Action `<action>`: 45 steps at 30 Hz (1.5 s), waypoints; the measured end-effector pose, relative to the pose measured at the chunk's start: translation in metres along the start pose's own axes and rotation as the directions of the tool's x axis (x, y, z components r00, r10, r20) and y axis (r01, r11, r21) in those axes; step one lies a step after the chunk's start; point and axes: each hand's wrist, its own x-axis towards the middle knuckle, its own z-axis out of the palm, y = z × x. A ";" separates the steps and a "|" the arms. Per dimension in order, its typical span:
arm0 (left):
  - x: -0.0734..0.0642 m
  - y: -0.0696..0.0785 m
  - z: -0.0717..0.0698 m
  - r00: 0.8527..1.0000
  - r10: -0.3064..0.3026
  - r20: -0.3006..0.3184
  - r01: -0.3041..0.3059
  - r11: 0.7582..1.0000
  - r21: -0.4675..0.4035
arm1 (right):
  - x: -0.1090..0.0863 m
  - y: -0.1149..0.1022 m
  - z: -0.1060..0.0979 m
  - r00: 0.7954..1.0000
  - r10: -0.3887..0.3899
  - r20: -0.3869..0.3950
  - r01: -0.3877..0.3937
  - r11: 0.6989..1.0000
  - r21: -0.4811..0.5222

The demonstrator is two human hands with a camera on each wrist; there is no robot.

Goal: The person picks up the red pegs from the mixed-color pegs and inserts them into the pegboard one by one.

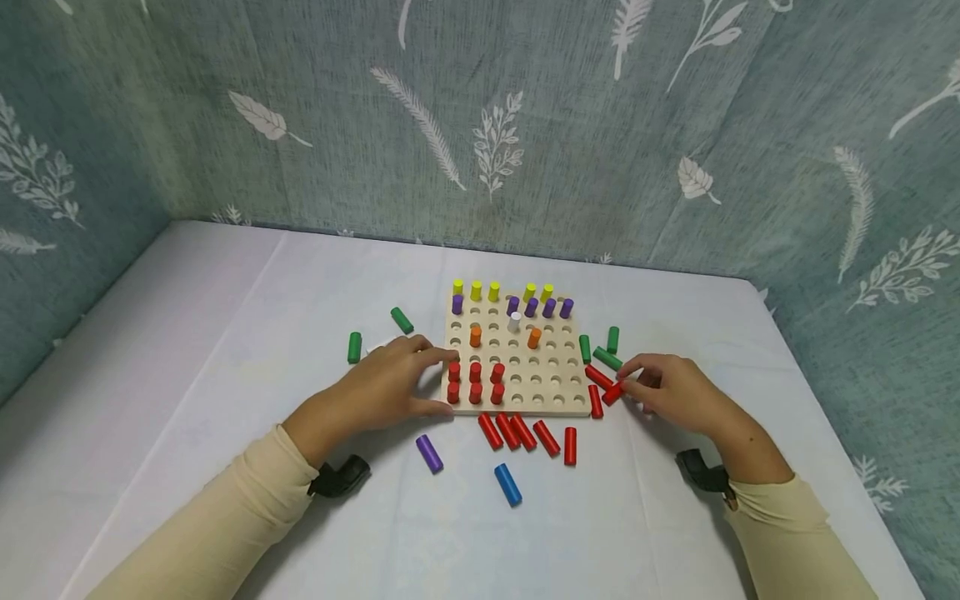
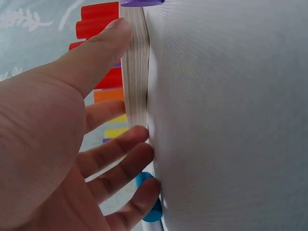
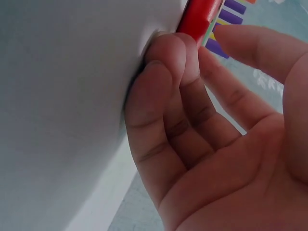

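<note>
A square wooden pegboard (image 1: 552, 400) lies on the table, with yellow, purple, orange, white and red pegs standing in its holes. My left hand (image 1: 388, 377) is at its left side, the thumb (image 2: 118, 31) against the board's edge and the fingers spread. Front left on the board, red pegs (image 1: 476, 392) stand in two rows by this hand. To the right of the board, my right hand (image 1: 675, 390) has thumb and index finger at a loose red peg (image 1: 613, 393). A gap shows between those two fingertips; the other fingers are bent against the tabletop.
Several loose red pegs (image 1: 522, 432) lie along the board's front edge. A purple peg (image 1: 429, 454) and a blue peg (image 1: 507, 484) are closer to me. Green pegs (image 1: 355, 347) lie on both sides of the board. A patterned cloth (image 1: 480, 125) hangs behind the table.
</note>
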 end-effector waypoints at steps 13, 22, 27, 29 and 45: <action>0.000 0.001 -0.003 1.000 0.001 0.006 -0.001 1.000 0.008 | 0.001 0.004 0.001 0.999 -0.045 0.014 0.045 0.999 -0.012; 0.000 0.001 -0.003 1.000 0.007 0.004 -0.007 1.000 0.028 | 0.000 0.007 0.003 0.999 -0.047 0.010 0.047 0.999 -0.015; -0.001 0.000 -0.002 1.000 0.011 0.014 -0.011 1.000 0.015 | -0.001 0.008 0.004 0.999 -0.036 0.021 0.036 0.999 0.011; -0.001 0.000 -0.002 1.000 0.011 0.022 -0.011 1.000 0.017 | -0.001 0.009 0.005 0.999 -0.041 0.028 0.041 0.999 0.017; 0.001 -0.001 0.000 1.000 0.006 0.001 -0.006 1.000 0.009 | 0.000 0.010 -0.004 0.994 -0.097 0.051 0.097 0.995 -0.010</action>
